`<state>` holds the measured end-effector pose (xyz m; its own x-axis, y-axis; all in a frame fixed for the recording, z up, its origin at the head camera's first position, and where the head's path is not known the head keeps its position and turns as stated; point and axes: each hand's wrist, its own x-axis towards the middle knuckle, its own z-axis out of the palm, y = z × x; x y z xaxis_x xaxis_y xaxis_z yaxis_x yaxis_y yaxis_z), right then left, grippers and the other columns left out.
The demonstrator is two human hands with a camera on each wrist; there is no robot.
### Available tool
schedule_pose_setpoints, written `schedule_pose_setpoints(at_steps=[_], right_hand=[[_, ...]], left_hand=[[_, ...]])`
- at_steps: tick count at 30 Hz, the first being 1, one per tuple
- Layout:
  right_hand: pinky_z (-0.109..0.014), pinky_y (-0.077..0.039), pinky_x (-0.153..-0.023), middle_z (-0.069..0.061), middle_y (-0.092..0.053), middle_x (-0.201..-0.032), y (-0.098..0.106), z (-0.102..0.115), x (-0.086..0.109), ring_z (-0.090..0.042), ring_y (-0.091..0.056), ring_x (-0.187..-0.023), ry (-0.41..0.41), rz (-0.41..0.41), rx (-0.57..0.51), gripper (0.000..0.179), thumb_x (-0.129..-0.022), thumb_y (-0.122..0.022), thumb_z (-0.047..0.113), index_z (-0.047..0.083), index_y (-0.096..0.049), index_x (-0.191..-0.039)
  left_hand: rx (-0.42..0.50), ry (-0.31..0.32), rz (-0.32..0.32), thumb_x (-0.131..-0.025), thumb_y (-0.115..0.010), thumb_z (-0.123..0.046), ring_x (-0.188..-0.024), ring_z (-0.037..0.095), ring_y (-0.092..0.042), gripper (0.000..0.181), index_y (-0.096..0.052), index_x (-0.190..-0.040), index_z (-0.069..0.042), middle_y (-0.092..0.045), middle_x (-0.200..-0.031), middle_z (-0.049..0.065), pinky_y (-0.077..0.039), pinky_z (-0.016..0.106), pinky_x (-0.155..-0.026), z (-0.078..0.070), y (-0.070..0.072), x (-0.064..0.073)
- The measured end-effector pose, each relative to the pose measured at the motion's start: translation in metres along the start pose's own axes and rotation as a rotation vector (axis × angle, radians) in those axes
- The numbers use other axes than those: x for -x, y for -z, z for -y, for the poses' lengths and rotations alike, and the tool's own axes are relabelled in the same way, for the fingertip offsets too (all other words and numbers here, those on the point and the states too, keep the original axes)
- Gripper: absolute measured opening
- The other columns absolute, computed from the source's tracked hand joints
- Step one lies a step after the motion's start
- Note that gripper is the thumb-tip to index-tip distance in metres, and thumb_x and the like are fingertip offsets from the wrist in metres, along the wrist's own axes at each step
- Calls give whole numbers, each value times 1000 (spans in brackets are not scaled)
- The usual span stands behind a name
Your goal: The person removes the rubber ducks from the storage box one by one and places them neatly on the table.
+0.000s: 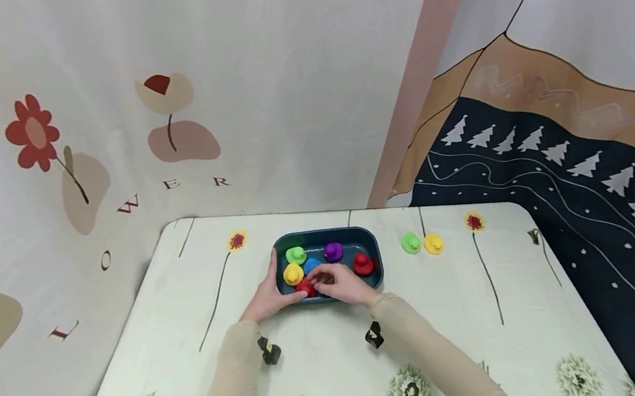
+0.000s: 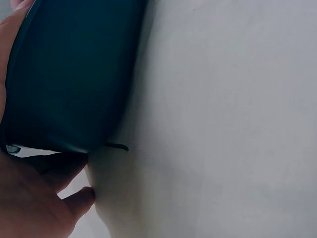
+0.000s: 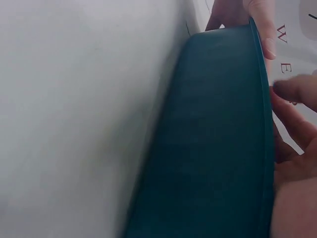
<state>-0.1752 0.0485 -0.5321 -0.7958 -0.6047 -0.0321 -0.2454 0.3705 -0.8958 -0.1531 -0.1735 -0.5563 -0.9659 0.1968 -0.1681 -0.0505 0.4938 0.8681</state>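
A dark blue-green tray [image 1: 375,253] on the table holds several small rubber ducks. My left hand [image 1: 268,298] grips the tray's left end, the thumb along the front rim and the other fingers at the side wall. Inside the tray, my right hand [image 1: 339,284] has bent fingers over the front rim, beside a red duck [image 1: 306,287] and a partly covered blue duck [image 1: 311,265]. Whether it pinches either one is hidden. Around them sit a yellow duck [image 1: 293,274], a green duck [image 1: 296,255], a purple duck [image 1: 333,252] and another red duck [image 1: 363,264].
Right of the tray, a green duck [image 1: 411,243] and a yellow duck [image 1: 433,243] stand side by side on the flower-printed tablecloth [image 1: 325,367]. Behind the table hangs a printed curtain [image 1: 282,97]. A dark tree-patterned cloth [image 1: 566,209] borders the right edge.
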Motion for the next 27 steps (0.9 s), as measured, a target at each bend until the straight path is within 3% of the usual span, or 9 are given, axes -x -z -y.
schedule_pose_setpoints(at_steps=[10,15,20,27], right_hand=[[-24,-52,-79,-3,-67,-101,-3,-3,-13,-15,-63,-85,-70,73,-40,24,-88,-67,0,3,-69,-112],[-22,-52,-77,-3,-67,-99,-7,-6,-19,-13,-63,-84,-79,98,-5,24,-87,-72,7,4,-70,-112],[-20,-51,-73,0,-67,-90,-12,-9,-25,-7,-58,-77,-61,81,95,20,-86,-74,11,3,-72,-105],[-20,-51,-72,-2,-66,-87,-15,-10,-26,-9,-58,-77,-18,17,139,17,-84,-75,8,2,-72,-99]], left_hand=[[-1,-11,-3,-77,-82,-40,-138,43,-26,124,13,-154,-25,-19,-155,24,-23,60,-109,-2,1,1],[3,2,1,-76,-82,-42,-139,41,-25,124,13,-154,-28,-18,-156,22,-23,59,-109,-2,0,1],[-5,7,11,-77,-81,-44,-138,43,-26,124,15,-154,-27,-18,-156,24,-24,61,-108,-1,-1,0],[-17,6,23,-75,-82,-46,-137,44,-27,127,16,-153,-25,-17,-156,24,-25,60,-108,-3,0,-1]])
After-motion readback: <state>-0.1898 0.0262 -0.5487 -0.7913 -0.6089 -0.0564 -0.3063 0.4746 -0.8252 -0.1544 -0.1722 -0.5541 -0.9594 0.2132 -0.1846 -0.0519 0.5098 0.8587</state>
